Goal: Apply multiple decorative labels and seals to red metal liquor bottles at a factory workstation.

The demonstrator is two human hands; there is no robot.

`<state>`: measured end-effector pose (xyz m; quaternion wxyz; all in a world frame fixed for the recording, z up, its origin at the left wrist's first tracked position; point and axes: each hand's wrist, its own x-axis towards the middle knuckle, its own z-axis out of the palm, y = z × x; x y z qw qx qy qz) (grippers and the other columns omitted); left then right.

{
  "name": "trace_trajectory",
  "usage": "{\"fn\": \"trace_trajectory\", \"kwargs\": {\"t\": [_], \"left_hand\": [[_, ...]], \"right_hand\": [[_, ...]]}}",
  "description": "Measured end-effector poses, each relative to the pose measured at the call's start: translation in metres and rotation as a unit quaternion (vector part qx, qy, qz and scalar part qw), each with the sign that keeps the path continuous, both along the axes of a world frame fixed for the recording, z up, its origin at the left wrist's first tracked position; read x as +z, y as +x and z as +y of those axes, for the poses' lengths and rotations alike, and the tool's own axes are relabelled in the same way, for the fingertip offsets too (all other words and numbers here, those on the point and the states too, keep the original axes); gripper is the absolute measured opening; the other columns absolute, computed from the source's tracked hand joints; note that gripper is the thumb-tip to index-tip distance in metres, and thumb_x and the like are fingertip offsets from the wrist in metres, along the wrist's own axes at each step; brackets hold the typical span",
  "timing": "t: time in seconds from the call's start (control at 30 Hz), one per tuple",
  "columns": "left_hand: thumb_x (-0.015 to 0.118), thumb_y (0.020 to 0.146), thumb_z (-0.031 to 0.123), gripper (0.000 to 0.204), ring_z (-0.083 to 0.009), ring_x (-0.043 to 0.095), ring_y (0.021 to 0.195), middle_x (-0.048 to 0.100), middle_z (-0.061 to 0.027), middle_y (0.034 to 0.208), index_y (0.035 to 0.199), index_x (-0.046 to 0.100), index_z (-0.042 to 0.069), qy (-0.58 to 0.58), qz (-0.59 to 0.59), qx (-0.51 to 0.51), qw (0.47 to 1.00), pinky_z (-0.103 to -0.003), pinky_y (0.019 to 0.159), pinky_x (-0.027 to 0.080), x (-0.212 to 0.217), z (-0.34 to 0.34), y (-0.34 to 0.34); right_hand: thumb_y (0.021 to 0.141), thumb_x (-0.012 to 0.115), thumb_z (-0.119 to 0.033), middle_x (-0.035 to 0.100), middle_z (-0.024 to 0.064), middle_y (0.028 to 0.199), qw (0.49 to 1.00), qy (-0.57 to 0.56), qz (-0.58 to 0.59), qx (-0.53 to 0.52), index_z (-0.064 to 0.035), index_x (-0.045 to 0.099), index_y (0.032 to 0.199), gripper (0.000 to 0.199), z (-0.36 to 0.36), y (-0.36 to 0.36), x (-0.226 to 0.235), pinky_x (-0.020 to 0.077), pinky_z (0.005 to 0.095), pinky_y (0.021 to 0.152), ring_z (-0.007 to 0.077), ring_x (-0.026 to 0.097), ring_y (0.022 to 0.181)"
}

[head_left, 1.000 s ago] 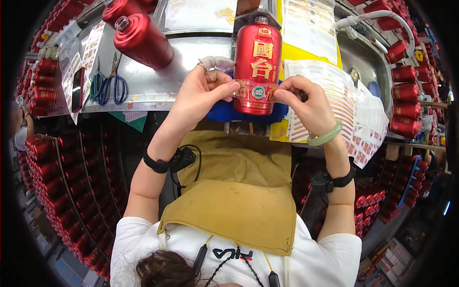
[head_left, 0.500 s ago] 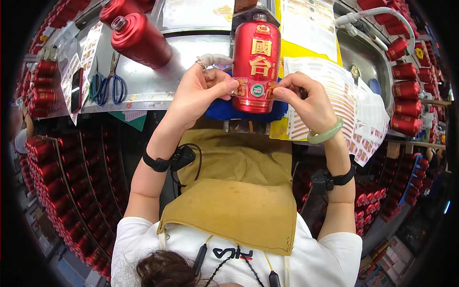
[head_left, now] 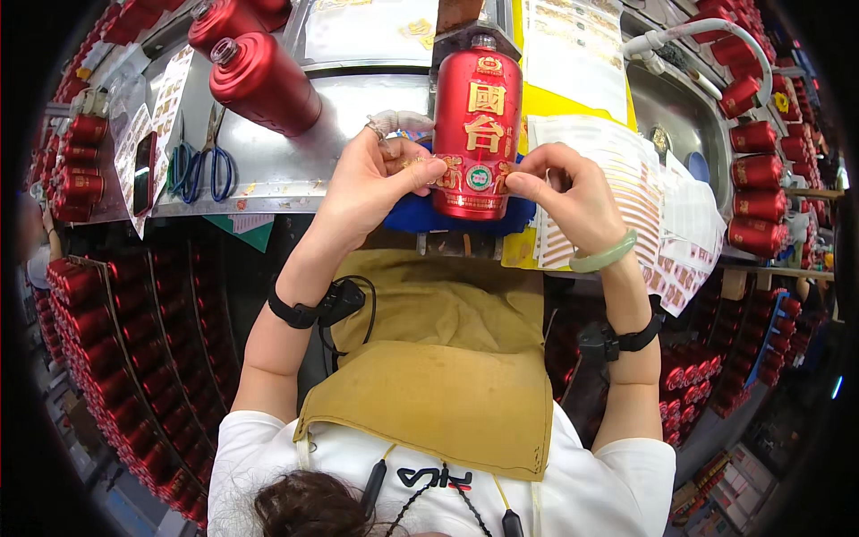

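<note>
Metal bench (head_left: 376,100); label (head_left: 480,177) in pinched hands (head_left: 371,183) (head_left: 577,197)

Shiny metal worktop (head_left: 362,103), small bright light (head_left: 837,387)

In the left of the frame, blue-handled scissors (head_left: 212,143) are being shown beside green-handled scissors (head_left: 179,166), a dark phone (head_left: 145,174) being seen just left of both. At upper left, a matte red bottle (head_left: 268,89) is being supported by the worktop (head_left: 367,103). At upper right, a metal sink (head_left: 707,134) is being overhung by a curved white hose (head_left: 667,36). At lower left, rows of red bottles (head_left: 116,349) are being held on racks.
</note>
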<state>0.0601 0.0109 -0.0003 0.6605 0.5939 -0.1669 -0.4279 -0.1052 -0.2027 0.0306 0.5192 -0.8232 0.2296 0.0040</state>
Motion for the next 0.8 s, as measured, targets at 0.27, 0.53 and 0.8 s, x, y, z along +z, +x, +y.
{"fn": "trace_trajectory", "kwargs": {"t": [0.27, 0.53, 0.8], "left_hand": [[0.079, 0.09, 0.007, 0.036, -0.0103, 0.064, 0.087, 0.066, -0.0023, 0.097, 0.119, 0.057, 0.003, -0.009, 0.005, 0.007, 1.0, -0.026, 0.075, 0.05, -0.001, -0.001, 0.001], [0.075, 0.091, 0.003, 0.04, -0.0128, 0.064, 0.097, 0.064, -0.0058, 0.108, 0.126, 0.056, -0.001, -0.029, -0.016, 0.033, 0.999, -0.028, 0.085, 0.052, -0.015, 0.003, 0.001], [0.066, 0.097, 0.029, 0.067, -0.0396, 0.035, 0.148, 0.031, -0.0255, 0.163, 0.152, 0.044, -0.001, -0.045, -0.456, 0.073, 0.886, -0.049, 0.121, 0.025, -0.017, 0.021, -0.038]], "right_hand": [[0.094, 0.073, -0.015, 0.063, 0.005, 0.106, 0.976, 0.082, -0.159, -0.128, 0.0021, 0.059, 0.124, 0.037, -0.002, -0.011, 0.021, 0.0473, 0.0274, 0.09, 0.0119, 0.057, 0.096], [0.09, 0.073, -0.004, 0.072, 0.0102, 0.09, 0.967, -0.129, -0.131, -0.176, 0.0, 0.073, 0.107, 0.018, 0.003, -0.009, -0.018, 0.0513, 0.0277, 0.071, 0.0124, 0.061, 0.072], [0.081, 0.085, -0.022, 0.055, 0.0087, 0.11, 0.987, -0.097, -0.117, -0.053, 0.0015, 0.053, 0.138, 0.07, 0.035, -0.013, -0.005, 0.0455, 0.0343, 0.096, 0.0221, 0.054, 0.109]]}}
